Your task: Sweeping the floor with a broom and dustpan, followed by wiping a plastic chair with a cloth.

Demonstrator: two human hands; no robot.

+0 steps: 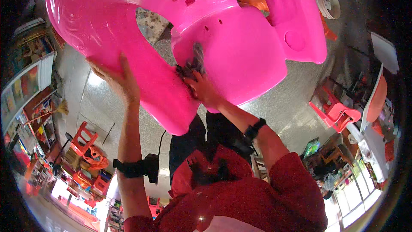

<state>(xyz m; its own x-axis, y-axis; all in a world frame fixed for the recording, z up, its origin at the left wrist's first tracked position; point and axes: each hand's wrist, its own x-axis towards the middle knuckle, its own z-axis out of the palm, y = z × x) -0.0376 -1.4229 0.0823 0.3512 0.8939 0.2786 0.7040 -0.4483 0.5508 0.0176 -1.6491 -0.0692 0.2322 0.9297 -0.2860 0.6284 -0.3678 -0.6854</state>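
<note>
A large glossy pink plastic armchair point(244, 54) fills the upper middle of the head view, with cut-outs in its backrest. My left hand point(120, 82) lies against the outer side of the left armrest, its fingers spread over the pink plastic. Inside the chair, my right hand point(201, 87) is at the gap between seat and left armrest. Its fingers are on a dark, crumpled bundle point(194, 61) that looks blurred; its material cannot be told. Black bands are on both my forearms.
A white bucket point(327, 2) is at upper right, and orange items lie behind the chair. Small red plastic chairs stand at right point(334, 109) and left point(84, 138). A broom point(60, 108) and crowded shelves line the left side.
</note>
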